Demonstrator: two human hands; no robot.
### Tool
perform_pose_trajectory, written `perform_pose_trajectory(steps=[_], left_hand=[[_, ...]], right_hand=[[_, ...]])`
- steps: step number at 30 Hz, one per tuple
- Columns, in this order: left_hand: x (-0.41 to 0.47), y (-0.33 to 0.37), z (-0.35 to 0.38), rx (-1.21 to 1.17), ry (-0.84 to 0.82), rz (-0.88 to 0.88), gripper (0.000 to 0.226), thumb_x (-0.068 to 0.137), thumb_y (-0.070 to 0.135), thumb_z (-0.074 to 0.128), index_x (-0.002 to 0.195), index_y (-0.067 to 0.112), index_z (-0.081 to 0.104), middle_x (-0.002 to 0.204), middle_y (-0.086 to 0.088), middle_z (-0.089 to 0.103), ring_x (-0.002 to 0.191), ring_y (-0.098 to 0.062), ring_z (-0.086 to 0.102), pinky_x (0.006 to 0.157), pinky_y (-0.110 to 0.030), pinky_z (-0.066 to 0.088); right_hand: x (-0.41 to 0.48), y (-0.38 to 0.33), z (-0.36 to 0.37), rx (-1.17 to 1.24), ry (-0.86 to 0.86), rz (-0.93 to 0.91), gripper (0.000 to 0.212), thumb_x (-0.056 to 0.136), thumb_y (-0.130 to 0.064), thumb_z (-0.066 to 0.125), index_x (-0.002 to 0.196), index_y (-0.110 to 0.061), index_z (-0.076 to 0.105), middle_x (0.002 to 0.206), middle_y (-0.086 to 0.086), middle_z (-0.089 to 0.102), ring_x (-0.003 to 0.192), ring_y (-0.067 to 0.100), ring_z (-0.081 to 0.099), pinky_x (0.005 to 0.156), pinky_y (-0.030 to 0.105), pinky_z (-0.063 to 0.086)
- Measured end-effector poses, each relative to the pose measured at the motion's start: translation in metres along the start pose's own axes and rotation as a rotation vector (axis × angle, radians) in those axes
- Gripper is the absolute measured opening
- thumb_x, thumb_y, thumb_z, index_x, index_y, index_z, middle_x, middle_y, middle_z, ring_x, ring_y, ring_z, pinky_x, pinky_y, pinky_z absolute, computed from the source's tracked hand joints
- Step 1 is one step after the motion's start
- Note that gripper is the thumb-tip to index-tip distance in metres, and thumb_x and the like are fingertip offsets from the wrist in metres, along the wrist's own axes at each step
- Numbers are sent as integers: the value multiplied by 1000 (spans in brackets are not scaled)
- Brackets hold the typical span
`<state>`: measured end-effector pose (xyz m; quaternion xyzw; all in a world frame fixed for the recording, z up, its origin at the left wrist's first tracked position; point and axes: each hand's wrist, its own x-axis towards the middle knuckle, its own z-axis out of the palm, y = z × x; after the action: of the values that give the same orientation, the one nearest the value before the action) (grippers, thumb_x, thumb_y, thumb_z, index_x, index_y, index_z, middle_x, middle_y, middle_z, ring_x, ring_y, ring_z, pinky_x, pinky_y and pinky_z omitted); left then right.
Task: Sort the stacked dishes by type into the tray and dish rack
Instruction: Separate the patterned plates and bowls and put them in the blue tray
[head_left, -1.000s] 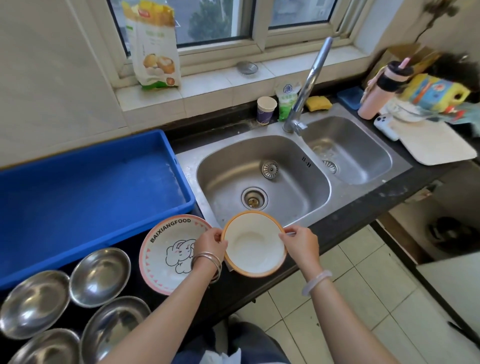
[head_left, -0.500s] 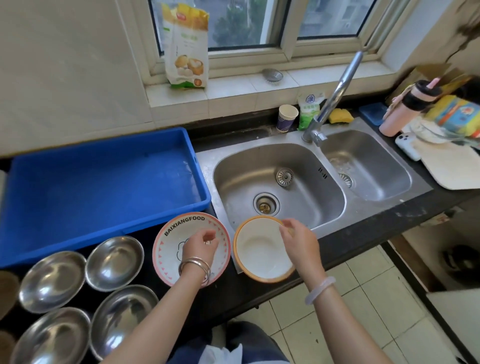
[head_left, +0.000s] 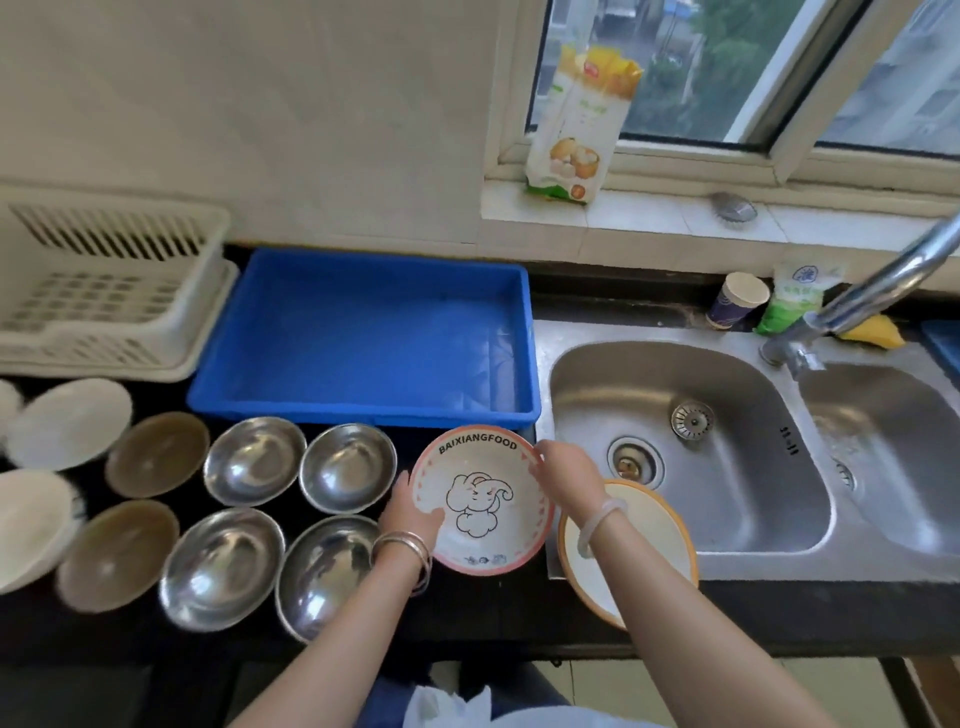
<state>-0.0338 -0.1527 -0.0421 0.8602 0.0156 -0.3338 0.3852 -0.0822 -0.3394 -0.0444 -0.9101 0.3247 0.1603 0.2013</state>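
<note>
The plate (head_left: 483, 506) is held at opposite rims by the left hand (head_left: 410, 514) and right hand (head_left: 566, 478), both curled on it, with the tray (head_left: 363, 338) just beyond (rack (head_left: 104, 312) far left).

Counter (head_left: 493, 613): dish rack (head_left: 104, 312) at back left; tray (head_left: 358, 413) just right of it; sink (head_left: 727, 467) right of the tray. Before the tray, four metal bowls (head_left: 347, 467) in two rows of two. Left of them, two more bowls (head_left: 156, 452), one behind the other; dishes (head_left: 67, 421) further left. Printed bowl (head_left: 483, 499) right of the metal bowls, left hand (head_left: 410, 514) gripping its left rim, right hand (head_left: 566, 478) its right rim. Plain bowl (head_left: 649, 535) just right, on the sink's front edge.
</note>
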Motion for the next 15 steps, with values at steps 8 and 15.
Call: perform_pose_trajectory(steps=[8,15], left_hand=[[2,-9,-9,-205,118,-64,38,82,-2,50,115,14,59,97,-2,64,91,-23,60,84,-39,53],[-8,0,-38,-407,214,-93,30,83,-1,50,106,15,61,88,2,63,71,-19,63,51,-26,53]], right_hand=[[2,1,-8,109,21,-65,21,89,-15,52,92,-11,72,84,10,71,77,28,66,67,36,54],[-6,-15,-48,325,-23,-146,10,88,-14,60,84,-16,69,76,5,70,65,23,71,63,37,61]])
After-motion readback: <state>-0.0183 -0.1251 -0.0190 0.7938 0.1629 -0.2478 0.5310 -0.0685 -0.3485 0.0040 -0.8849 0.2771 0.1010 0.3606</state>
